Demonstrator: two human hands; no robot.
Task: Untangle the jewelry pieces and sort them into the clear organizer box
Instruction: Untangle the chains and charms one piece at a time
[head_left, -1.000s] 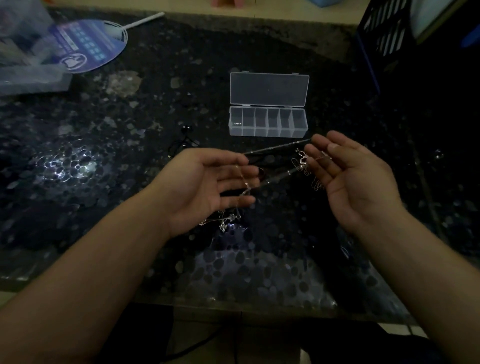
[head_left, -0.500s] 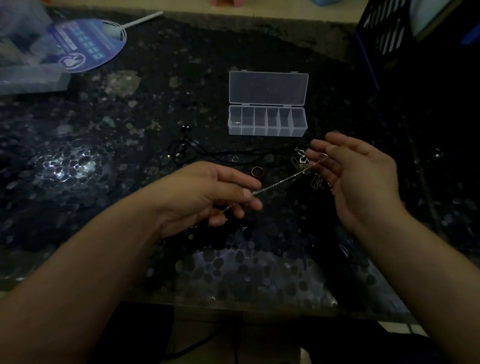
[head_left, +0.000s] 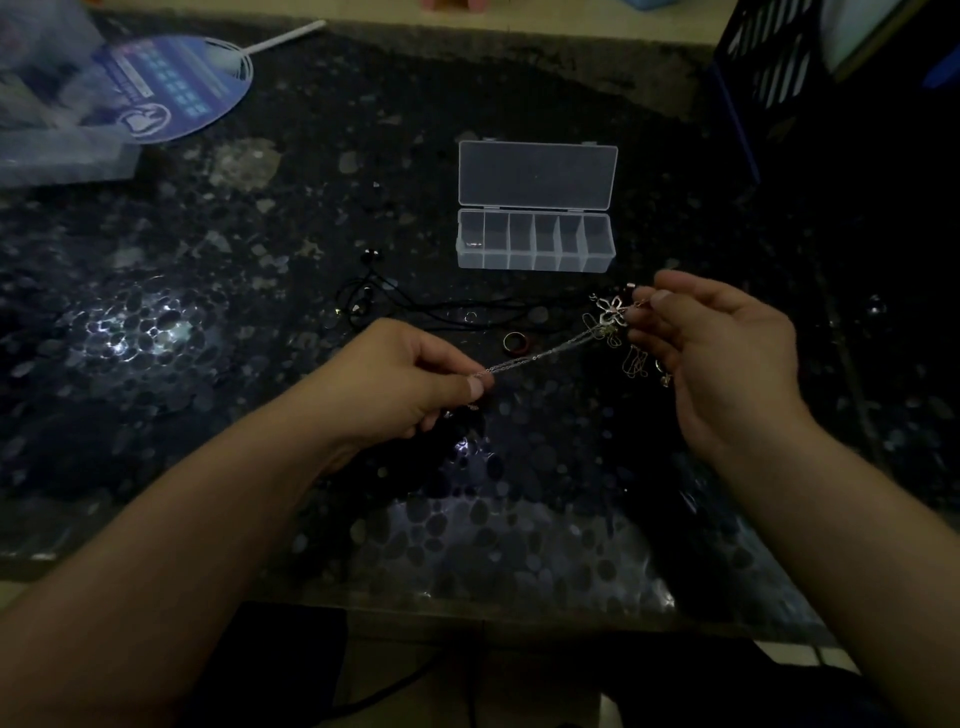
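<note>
A thin silver chain runs taut between my two hands above the dark table. My left hand pinches its near end between thumb and fingers. My right hand pinches a tangle of chains with a flower-shaped pendant; gold loops hang below it. The clear organizer box stands open behind, lid flat, with a small item in its leftmost compartment. On the table lie a black cord necklace and a red-brown ring.
The table top is dark speckled stone, its front edge near my forearms. A round blue hand fan and clear plastic packaging lie at the back left. A dark crate stands at the back right.
My left hand turned palm-down and closed to pinch the chain. My right hand curled its fingers round the tangle and lifted it, and the chain pulled straight between them.
</note>
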